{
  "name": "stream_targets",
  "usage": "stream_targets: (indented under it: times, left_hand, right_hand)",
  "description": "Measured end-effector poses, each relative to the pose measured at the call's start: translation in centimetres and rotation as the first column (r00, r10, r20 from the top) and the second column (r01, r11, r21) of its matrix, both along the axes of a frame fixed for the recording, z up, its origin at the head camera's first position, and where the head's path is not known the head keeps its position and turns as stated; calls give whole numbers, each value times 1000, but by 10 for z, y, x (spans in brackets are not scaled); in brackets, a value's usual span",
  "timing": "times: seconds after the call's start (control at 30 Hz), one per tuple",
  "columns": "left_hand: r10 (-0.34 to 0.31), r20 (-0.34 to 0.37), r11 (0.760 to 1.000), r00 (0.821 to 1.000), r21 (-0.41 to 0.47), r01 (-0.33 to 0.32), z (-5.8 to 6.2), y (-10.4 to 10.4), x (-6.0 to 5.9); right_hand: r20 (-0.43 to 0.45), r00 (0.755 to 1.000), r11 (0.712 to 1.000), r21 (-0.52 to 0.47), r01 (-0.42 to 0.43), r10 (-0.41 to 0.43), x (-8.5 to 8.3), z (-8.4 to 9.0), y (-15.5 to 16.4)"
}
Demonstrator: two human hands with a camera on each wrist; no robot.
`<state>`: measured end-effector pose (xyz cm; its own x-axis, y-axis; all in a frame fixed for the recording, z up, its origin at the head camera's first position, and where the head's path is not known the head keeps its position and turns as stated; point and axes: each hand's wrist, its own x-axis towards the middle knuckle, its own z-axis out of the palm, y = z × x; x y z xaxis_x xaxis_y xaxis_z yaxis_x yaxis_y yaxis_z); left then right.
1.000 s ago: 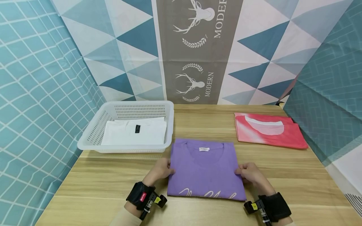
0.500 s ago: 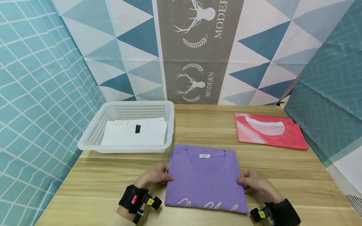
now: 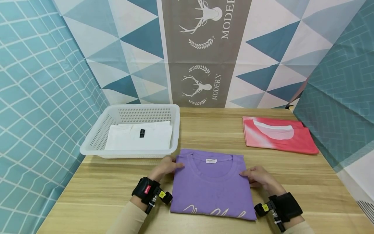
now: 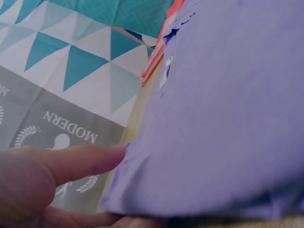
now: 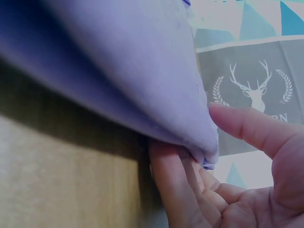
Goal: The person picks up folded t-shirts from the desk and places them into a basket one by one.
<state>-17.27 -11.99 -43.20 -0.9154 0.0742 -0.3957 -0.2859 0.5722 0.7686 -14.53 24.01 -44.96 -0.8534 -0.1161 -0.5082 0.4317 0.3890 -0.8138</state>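
A folded purple T-shirt [image 3: 211, 185] lies flat on the wooden table [image 3: 102, 188], collar and white label away from me and white script at its near edge. My left hand [image 3: 167, 167] holds its left edge near the shoulder. In the left wrist view the thumb [image 4: 80, 161] lies on top of the purple cloth [image 4: 228, 118] and the fingers go under it. My right hand [image 3: 257, 177] holds the right edge. In the right wrist view its fingers [image 5: 175, 190] are tucked under the lifted cloth [image 5: 133, 71] with the thumb just above.
A white plastic basket [image 3: 128, 152] holding a folded white garment [image 3: 138, 138] stands at the back left, close to the shirt's corner. A folded red and pink shirt [image 3: 277, 135] lies at the back right. Patterned cloth walls close in the table.
The purple shirt first slid a little toward me. Both hands have since moved up its side edges toward the collar end.
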Motion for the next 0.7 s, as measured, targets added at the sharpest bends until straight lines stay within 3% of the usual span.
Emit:
stream_targets:
  times: [0.3,0.7]
  left_hand:
    - [58,-47,997,997,53,-56,-10,10,-10]
    - [115,-51,988,992,113,-109,-17,19,-13]
  right_hand:
    - [-19,997,997,-2,72,-72,-13,0,-5]
    - [-39,997,997,20,73,-72,-21,-1,-14]
